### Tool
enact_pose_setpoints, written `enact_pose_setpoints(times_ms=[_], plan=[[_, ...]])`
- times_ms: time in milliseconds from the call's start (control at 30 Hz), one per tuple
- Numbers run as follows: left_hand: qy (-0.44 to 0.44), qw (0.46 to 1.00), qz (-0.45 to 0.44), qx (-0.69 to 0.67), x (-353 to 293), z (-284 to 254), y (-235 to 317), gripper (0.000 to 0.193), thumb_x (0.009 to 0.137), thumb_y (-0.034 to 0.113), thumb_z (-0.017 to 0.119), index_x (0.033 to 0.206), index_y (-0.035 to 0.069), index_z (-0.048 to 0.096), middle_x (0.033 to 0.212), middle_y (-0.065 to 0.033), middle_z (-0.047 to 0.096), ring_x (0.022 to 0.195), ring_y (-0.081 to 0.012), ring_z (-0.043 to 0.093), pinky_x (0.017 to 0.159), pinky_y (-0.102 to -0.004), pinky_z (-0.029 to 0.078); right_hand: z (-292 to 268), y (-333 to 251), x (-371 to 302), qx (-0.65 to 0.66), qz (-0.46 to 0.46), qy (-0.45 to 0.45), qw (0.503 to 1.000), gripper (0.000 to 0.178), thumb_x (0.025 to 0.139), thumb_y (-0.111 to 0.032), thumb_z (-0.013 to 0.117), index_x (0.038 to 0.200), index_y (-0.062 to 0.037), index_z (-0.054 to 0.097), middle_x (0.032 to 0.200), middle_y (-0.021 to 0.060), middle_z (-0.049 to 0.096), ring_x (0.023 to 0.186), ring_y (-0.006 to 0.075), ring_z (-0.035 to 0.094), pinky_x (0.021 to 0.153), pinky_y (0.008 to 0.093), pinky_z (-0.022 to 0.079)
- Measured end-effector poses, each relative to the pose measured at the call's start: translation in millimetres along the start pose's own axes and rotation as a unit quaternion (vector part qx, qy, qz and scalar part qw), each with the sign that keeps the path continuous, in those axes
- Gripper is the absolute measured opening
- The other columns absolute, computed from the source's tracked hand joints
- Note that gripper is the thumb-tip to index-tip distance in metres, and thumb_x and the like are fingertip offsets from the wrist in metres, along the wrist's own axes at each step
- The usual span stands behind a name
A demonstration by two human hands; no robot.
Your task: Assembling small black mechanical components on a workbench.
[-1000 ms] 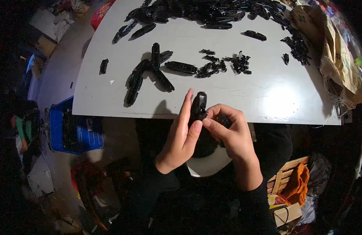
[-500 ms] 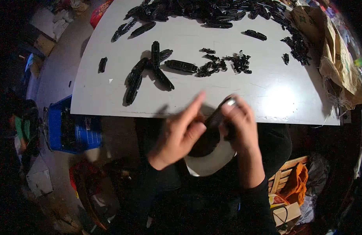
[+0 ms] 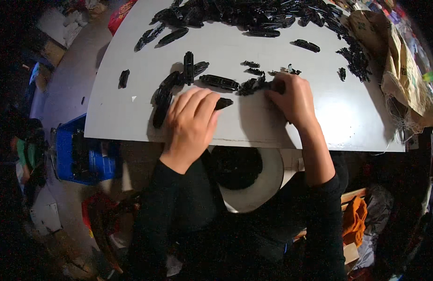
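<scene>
My left hand [image 3: 193,114] is over the left part of the white table [image 3: 146,105], fingers curled on a long black plastic part [image 3: 224,103] whose tip juts past the fingertips. Under and beside that hand, several similar parts [image 3: 165,91] lie overlapped. My right hand [image 3: 293,96] is lowered to the tabletop, thumb and fingers closed around small black plastic pieces [image 3: 276,85], partly hidden. Between the hands lie another long black part [image 3: 219,83] and loose small bits [image 3: 247,87]. Below the table edge stands a pale round basin [image 3: 268,189] with dark contents.
A large heap of black parts [image 3: 225,14] covers the far side of the table. Small pieces [image 3: 356,61] are strewn at the right by a brown sack [image 3: 398,70]. On the floor are a blue crate [image 3: 68,164] and orange cloth [image 3: 355,220].
Both hands have moved from above the basin up onto the table, left hand to the long parts, right hand to the small pieces. The dark elongated thing between them is gone from view.
</scene>
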State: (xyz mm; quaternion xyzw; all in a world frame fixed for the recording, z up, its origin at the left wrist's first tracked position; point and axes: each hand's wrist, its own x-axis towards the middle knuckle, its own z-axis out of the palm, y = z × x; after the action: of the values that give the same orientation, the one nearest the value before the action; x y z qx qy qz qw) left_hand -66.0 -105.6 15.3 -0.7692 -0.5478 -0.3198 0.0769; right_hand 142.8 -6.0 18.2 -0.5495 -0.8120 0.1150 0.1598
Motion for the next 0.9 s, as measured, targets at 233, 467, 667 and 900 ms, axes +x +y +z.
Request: enact_pose_setpoints(times_ms=[233, 467, 667, 900], plan=[[-0.002, 0.908, -0.214, -0.361, -7, 3, 31, 0.023, 0.089, 0.013, 0.052, 0.107, 0.000, 0.049, 0.083, -0.0105, 0.056, 0.071, -0.0195, 0.055, 0.065, -0.0291, 0.044, -4, 13, -31, 0.525, 0.152, -0.038, 0.837, 0.011, 0.076, -0.006, 0.066, 0.081, 0.0012, 0.059, 0.073, 0.0070, 0.061, 0.055, 0.0103, 0.054, 0.049, 0.0219, 0.044], [-0.061, 0.728, -0.300, -0.613, -15, 15, 45, 0.035, 0.096, 0.018, 0.038, 0.128, 0.003, 0.037, 0.078, -0.0026, 0.050, 0.058, -0.0034, 0.036, 0.050, -0.0165, 0.029, -13, -12, -62, 0.621, 0.154, -0.078, 0.765, 0.012, 0.078, -0.010, 0.067, 0.080, -0.0014, 0.058, 0.067, 0.0031, 0.055, 0.049, 0.0103, 0.051, 0.045, 0.0210, 0.041], [-0.067, 0.752, -0.298, -0.584, -17, 12, 55, 0.043, 0.097, 0.022, 0.037, 0.135, 0.002, 0.030, 0.093, -0.0029, 0.050, 0.068, -0.0053, 0.040, 0.059, -0.0189, 0.037, -11, -42, -81, 0.659, 0.136, -0.137, 0.727, 0.010, 0.078, -0.004, 0.065, 0.080, 0.0026, 0.058, 0.072, 0.0067, 0.059, 0.050, 0.0125, 0.054, 0.046, 0.0221, 0.044], [-0.096, 0.838, -0.188, -0.503, -20, 9, 61, 0.047, 0.093, 0.010, 0.040, 0.138, 0.002, 0.028, 0.126, -0.0192, 0.046, 0.110, -0.0267, 0.051, 0.089, -0.0330, 0.041, 3, -54, -84, 0.649, 0.152, 0.018, 0.746, 0.013, 0.079, -0.007, 0.066, 0.079, 0.0008, 0.056, 0.065, 0.0050, 0.057, 0.053, 0.0118, 0.054, 0.047, 0.0221, 0.043]])
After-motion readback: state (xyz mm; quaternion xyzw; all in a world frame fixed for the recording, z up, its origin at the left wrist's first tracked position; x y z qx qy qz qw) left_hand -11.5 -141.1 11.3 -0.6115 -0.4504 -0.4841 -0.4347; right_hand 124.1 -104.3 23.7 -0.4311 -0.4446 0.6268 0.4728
